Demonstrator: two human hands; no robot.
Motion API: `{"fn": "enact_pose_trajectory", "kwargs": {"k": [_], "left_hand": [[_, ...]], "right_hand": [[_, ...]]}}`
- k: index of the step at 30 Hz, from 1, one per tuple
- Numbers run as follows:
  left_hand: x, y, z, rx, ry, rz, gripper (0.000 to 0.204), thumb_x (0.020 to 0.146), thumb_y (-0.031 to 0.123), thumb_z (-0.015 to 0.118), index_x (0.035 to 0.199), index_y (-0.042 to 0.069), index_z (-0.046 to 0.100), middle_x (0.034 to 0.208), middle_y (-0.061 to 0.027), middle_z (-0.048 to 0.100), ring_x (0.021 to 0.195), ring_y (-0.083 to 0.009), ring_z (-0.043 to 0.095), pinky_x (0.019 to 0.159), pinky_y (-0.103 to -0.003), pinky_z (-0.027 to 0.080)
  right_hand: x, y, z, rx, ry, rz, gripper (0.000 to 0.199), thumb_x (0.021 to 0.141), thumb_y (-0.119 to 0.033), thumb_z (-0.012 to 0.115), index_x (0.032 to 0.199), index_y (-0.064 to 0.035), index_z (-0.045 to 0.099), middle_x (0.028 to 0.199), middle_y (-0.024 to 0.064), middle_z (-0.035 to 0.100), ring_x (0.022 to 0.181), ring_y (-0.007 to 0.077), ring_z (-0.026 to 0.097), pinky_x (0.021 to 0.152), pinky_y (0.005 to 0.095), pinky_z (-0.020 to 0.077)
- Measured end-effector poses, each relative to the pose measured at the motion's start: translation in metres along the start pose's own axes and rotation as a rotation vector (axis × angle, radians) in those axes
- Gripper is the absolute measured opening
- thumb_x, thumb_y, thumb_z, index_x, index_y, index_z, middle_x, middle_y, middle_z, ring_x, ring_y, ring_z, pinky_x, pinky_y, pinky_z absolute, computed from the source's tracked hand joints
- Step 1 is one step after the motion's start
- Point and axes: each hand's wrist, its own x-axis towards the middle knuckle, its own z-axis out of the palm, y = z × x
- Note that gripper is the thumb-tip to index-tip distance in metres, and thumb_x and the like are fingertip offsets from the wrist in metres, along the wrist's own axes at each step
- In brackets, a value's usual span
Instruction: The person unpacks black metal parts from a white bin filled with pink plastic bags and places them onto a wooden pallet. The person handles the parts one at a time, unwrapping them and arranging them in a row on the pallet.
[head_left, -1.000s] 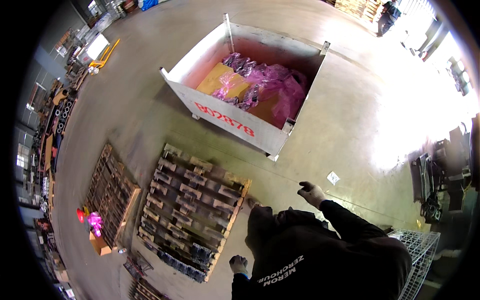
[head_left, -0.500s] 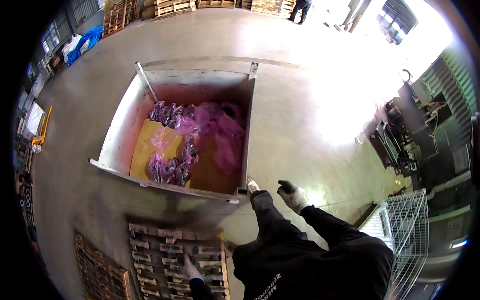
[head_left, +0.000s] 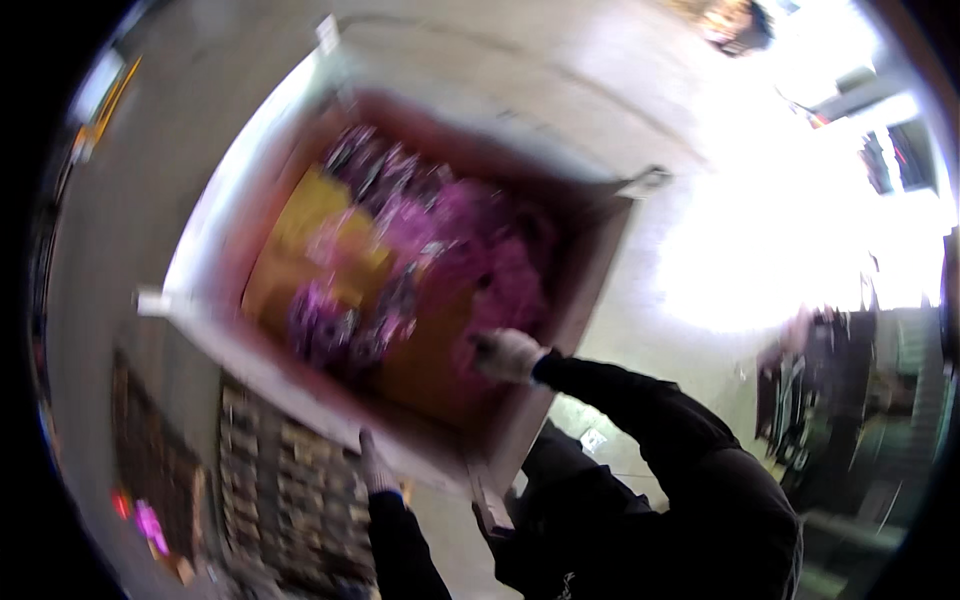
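Observation:
A large white-walled metal bin (head_left: 215,215) stands before me, its inside stained pink. In it lie yellow-brown sheets (head_left: 315,215), crumpled pink plastic film (head_left: 500,265) and dark parts wrapped in clear pinkish plastic (head_left: 325,325). My right hand (head_left: 508,356), in a pale glove with dark fingertips, reaches over the bin's near right wall to the pink film; its fingers are blurred, and whether they grip the film is unclear. At the outer side of the near wall, my gloved left hand (head_left: 376,466) points up with fingers stretched out, holding nothing I can see.
Wooden pallets (head_left: 285,480) lie on the floor at the near left, with another dark pallet (head_left: 155,440) beside them. Metal posts, one of them (head_left: 645,182) at the far right, rise at the bin's corners. Dark equipment (head_left: 800,390) stands at the right. A person (head_left: 738,25) shows at the top edge.
I have come closer to the bin, and the view has turned. My right hand has moved from outside the bin to over its contents. My left hand has risen from above the pallet to the near wall.

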Motion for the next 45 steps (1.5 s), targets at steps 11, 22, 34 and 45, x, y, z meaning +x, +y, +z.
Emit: {"fn": "enact_pose_trajectory", "kwargs": {"k": [11,22,34,45], "left_hand": [[0.000,0.005,0.033,0.544,0.728,0.255,0.036,0.085,0.019,0.057,0.113,-0.004,0.062,0.101,-0.0231,0.069,0.095,-0.0360,0.067,0.082,-0.042,0.050],[0.005,0.005,0.036,0.434,0.690,0.189,0.034,0.089,0.009,0.061,0.119,-0.006,0.059,0.108,-0.0167,0.068,0.098,-0.0281,0.067,0.085,-0.038,0.051],[-0.001,0.004,0.040,0.452,0.750,0.136,0.042,0.087,0.009,0.065,0.125,-0.006,0.055,0.118,-0.0169,0.065,0.108,-0.0267,0.064,0.093,-0.037,0.049],[0.005,-0.002,0.033,0.510,0.694,0.326,0.030,0.086,0.015,0.061,0.110,-0.002,0.059,0.100,-0.0236,0.061,0.092,-0.0439,0.061,0.080,-0.048,0.050]], "right_hand": [[0.169,0.013,0.112,-0.451,-0.253,-0.209,0.073,0.080,-0.025,0.062,0.145,-0.0067,0.034,0.139,0.0208,0.046,0.127,0.0407,0.044,0.104,0.0502,0.0381],[0.318,0.037,0.109,-0.843,-0.402,-0.097,0.079,0.081,-0.028,0.062,0.150,-0.0112,0.028,0.147,0.0180,0.040,0.138,0.0365,0.035,0.115,0.0504,0.0261],[0.430,0.179,0.146,-0.637,-0.685,-0.381,0.052,0.084,-0.025,0.062,0.131,-0.0087,0.049,0.119,0.0249,0.060,0.112,0.0395,0.058,0.092,0.0490,0.0464],[0.332,0.216,0.126,0.024,-0.775,0.070,0.054,0.082,-0.002,0.065,0.133,0.0017,0.049,0.123,0.0121,0.062,0.108,0.0231,0.061,0.093,0.0322,0.0499]]}}
